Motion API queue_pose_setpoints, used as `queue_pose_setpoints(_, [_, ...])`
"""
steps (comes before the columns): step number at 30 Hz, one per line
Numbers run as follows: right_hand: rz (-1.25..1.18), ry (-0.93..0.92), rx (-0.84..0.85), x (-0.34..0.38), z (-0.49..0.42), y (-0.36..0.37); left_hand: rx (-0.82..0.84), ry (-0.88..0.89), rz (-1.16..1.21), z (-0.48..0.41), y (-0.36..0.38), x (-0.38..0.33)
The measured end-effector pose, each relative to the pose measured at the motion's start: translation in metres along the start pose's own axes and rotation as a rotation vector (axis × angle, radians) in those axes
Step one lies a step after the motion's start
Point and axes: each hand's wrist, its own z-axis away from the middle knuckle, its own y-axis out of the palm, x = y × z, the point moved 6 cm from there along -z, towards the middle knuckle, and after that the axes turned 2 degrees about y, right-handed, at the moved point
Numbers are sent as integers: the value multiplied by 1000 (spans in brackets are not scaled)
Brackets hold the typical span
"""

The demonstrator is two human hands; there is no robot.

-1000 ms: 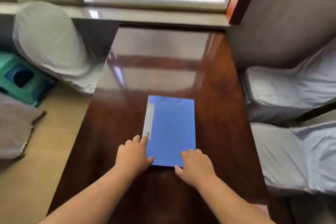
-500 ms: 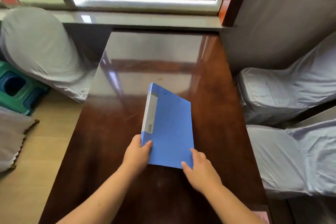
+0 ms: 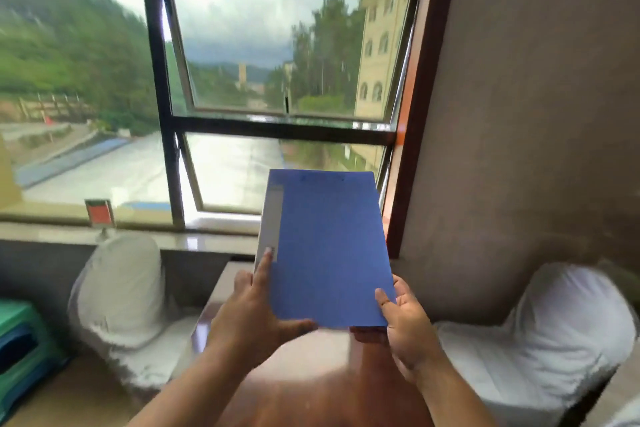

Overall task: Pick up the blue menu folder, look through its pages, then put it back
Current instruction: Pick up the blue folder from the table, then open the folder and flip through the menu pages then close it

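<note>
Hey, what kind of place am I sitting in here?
Probably a restaurant dining room: white cloth-covered chairs flank a glossy wooden table, and a small sign holder stands on the windowsill.

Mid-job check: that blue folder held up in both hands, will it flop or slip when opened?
The blue folder probably stays stiff: held only at its lower corners, the cover looks flat with no sag. It seems light, since the left hand and right hand carry it on their fingers alone. The smooth cover may be somewhat slippery.
</note>
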Motion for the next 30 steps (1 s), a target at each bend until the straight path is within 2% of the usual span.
queue_pose_setpoints(2, [1,-72,5,41,5,3,-65,95,-141,-5,-29,-20])
queue_pose_setpoints(4, [21,-120,29,73,14,7,-238,271,-265,-7,-60,-45])
queue_pose_setpoints(5, [22,-136,38,87,18,8,-333,362,-296,-6,-74,-57])
queue_pose_setpoints(7, [-1,-157,50,108,25,8,-435,436,-260,0,-93,-72])
queue_pose_setpoints(10, [-75,-134,78,123,30,3,-479,477,-222,3,-108,-83])
queue_pose_setpoints(13, [-167,-27,128,121,27,-5,-410,426,-114,3,-110,-82])
queue_pose_setpoints(16, [-174,-41,173,124,26,-3,-400,429,-50,4,-110,-75])
queue_pose_setpoints(18, [-172,-86,136,126,21,-5,-464,467,31,6,-114,-71])
queue_pose_setpoints(19, [-170,-104,125,127,20,-7,-506,432,110,6,-116,-67])
queue_pose_setpoints(21, [-201,-124,105,127,17,-12,-542,227,298,1,-117,-54])
queue_pose_setpoints(24, [-299,-144,74,124,8,-20,-457,-104,700,-17,-101,-29])
queue_pose_setpoints(26, [-339,-149,77,125,5,-22,-417,-177,936,-24,-95,-21])
queue_pose_setpoints(30, [-348,-159,102,130,1,-20,-418,-207,924,-23,-89,-10])
